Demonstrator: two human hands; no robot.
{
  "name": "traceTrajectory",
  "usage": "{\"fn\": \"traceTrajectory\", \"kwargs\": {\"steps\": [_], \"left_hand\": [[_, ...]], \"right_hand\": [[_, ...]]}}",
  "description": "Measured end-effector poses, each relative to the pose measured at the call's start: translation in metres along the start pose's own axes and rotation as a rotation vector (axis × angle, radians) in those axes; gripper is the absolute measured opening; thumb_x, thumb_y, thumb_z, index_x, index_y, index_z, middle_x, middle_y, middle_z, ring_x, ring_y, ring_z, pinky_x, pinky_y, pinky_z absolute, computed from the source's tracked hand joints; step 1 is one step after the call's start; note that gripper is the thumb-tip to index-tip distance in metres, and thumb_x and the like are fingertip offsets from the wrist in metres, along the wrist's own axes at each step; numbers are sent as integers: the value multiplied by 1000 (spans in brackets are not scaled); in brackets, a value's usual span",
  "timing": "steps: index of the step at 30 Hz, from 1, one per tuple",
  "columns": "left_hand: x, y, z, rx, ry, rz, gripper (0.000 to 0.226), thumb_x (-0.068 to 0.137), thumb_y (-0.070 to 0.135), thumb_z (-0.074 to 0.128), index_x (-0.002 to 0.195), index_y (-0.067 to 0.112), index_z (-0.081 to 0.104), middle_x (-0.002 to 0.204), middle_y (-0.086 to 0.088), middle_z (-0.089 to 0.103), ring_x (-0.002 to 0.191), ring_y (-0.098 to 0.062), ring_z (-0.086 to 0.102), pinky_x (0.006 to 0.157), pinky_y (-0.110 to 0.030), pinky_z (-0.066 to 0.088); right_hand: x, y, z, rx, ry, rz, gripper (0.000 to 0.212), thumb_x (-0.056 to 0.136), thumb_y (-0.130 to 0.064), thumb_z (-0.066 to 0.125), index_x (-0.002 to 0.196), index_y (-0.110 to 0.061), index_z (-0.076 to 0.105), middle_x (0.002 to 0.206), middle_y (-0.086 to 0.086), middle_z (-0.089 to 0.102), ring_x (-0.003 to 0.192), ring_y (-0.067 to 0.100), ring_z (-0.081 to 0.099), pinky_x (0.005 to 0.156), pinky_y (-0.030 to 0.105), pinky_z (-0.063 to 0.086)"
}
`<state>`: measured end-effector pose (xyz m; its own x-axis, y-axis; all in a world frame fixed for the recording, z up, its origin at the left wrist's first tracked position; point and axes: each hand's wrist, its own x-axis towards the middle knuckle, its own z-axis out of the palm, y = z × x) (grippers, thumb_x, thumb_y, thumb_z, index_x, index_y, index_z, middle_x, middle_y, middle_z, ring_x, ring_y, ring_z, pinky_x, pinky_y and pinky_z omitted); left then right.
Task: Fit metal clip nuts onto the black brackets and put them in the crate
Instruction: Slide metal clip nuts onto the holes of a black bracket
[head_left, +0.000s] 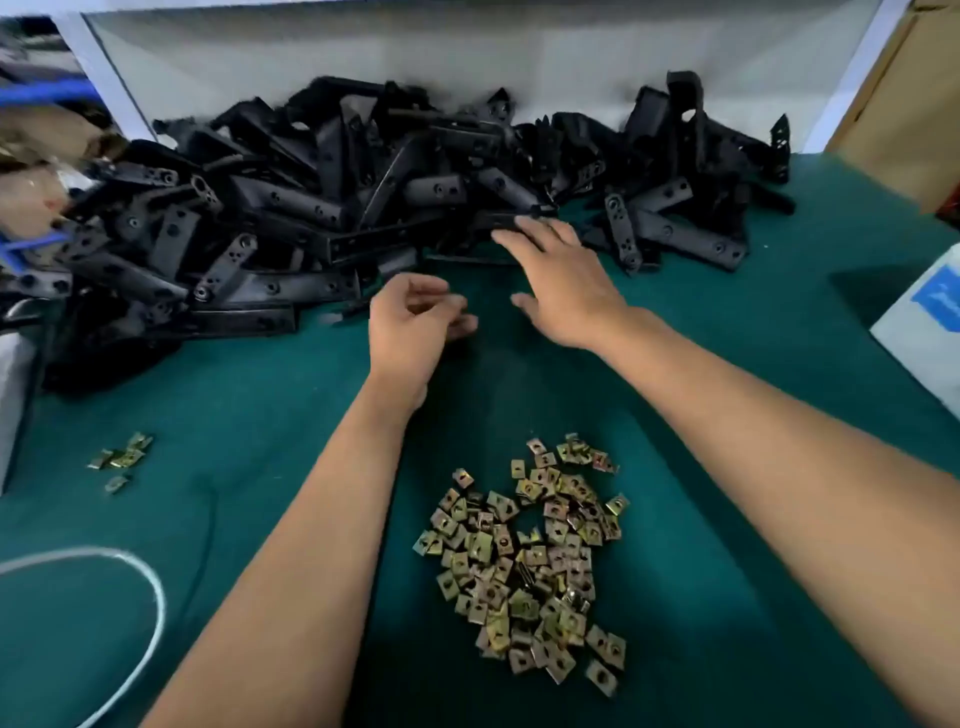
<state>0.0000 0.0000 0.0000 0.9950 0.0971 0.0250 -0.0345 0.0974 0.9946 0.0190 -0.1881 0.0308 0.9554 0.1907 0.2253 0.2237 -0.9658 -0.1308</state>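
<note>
A big heap of black brackets (322, 208) covers the far half of the green table (234, 415). A pile of brass-coloured clip nuts (530, 561) lies near me between my forearms. My right hand (561, 280) stretches out flat with straight fingers, its fingertips at the front edge of the bracket heap. My left hand (415, 322) hovers over the cloth just in front of the heap, fingers loosely curled; blur hides whether it holds a small part. No crate is in view.
A few stray clip nuts (122, 460) lie at the left. A white cable loop (140, 571) curves at the near left. A white and blue box (924, 322) stands at the right edge, cardboard (904, 93) behind it, a white wall panel (467, 52) at the back.
</note>
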Motion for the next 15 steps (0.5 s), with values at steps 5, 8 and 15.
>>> {"fn": "traceTrajectory", "kwargs": {"steps": [5, 8, 15], "left_hand": [[7, -8, -2, 5, 27, -16, 2, 89, 6, 68, 91, 6, 66, 86, -15, 73, 72, -30, 77, 73, -37, 64], [6, -1, 1, 26, -40, -91, 20, 95, 25, 68, 100, 5, 66, 103, -16, 72, 83, -28, 78, 85, -40, 63], [-4, 8, 13, -41, -26, -113, 29, 95, 31, 70, 114, 10, 66, 112, -11, 75, 104, -26, 73, 97, -49, 58]], "right_hand": [[20, -10, 16, -38, -63, 158, 55, 106, -37, 52, 156, -23, 35, 148, 7, 48, 140, 34, 35, 108, 57, 34], [15, -21, 5, -58, 35, 132, 28, 102, -32, 61, 122, -13, 67, 118, 9, 61, 119, 35, 54, 92, 45, 46], [-25, -48, -16, 531, -141, -23, 31, 85, -29, 80, 115, -25, 72, 104, -4, 73, 98, 16, 68, 75, 20, 50]]}}
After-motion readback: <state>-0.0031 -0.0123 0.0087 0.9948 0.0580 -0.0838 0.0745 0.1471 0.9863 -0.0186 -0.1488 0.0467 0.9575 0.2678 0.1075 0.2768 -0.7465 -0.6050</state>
